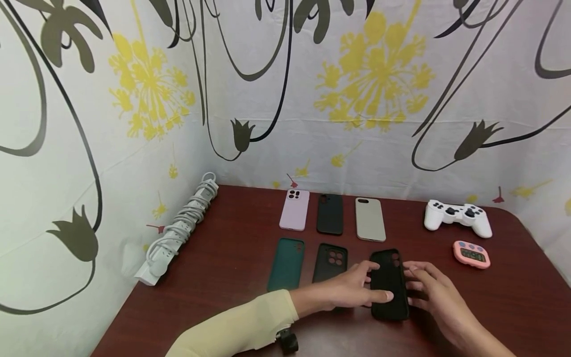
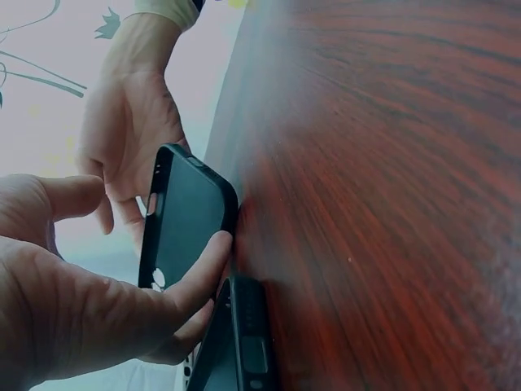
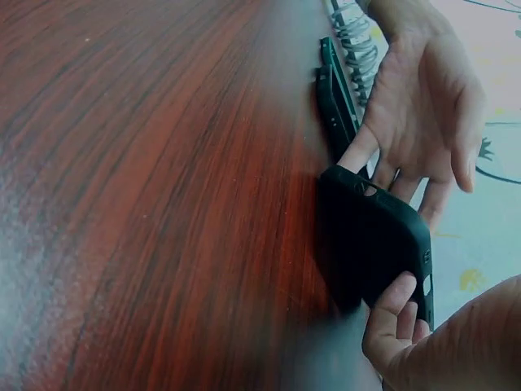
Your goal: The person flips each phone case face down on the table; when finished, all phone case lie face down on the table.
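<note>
Holding the black phone case [image 1: 387, 275] tilted at four o'clock on the desk [image 1: 227, 253]. Pinching its nine o'clock edge with the left grip [image 1: 352, 287], nearly closed; cupping its three o'clock edge, seemingly looser, with the curled right grip [image 1: 437, 295]. Could slip through uneven pressure, or bump the dark case [image 1: 326, 267] at ten o'clock if swung sideways. Cannot tell fingertip force, nor any contact between black phone case and desk. Cannot see the dark case's six o'clock end behind the left grip.
</note>
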`<state>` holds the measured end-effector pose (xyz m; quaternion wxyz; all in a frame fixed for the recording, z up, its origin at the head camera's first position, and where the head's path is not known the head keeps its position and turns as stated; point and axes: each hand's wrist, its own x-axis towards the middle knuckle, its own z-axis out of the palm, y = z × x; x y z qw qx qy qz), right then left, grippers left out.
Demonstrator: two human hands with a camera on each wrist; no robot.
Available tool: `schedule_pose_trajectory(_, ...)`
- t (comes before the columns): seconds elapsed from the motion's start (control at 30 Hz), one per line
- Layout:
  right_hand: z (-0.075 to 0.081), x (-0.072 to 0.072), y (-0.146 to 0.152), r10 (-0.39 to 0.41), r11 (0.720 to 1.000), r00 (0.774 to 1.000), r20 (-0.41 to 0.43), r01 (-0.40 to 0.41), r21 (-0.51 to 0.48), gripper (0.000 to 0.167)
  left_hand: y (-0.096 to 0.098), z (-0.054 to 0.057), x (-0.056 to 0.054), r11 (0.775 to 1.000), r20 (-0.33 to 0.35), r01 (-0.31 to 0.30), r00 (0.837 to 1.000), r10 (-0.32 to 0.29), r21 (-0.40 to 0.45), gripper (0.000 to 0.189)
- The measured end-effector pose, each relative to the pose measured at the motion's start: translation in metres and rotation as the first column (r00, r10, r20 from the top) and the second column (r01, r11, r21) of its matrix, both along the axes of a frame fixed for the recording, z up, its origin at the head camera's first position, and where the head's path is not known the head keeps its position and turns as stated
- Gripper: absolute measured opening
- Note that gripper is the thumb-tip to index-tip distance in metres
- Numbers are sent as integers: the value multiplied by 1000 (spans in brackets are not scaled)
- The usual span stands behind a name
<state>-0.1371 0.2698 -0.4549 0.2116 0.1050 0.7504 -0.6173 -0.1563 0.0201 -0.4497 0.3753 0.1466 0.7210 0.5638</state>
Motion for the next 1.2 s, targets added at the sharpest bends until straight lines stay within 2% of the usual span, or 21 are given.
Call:
schedule_pose_trajectory(0.47,0,8,-23,-29,998,1000,-12,28,-60,40,5,-1,1,998,4,-59,998,59,-10,63)
schedule_pose_trajectory(0.7,1,7,-32,-31,997,999,12,32,-70,44,5,0,1,997,-31,-70,997,69,-32,69)
schedule_pose_trajectory(0.97,-4,8,-38,-42,996,999,13,43,-75,41,4,0,0,997,-10,-74,997,74,-8,68)
schedule_pose_trajectory(1.2,-8,7,-45,-14,996,1000,27,16,-85,45,1,0,-3,996,-60,-78,995,76,-40,71)
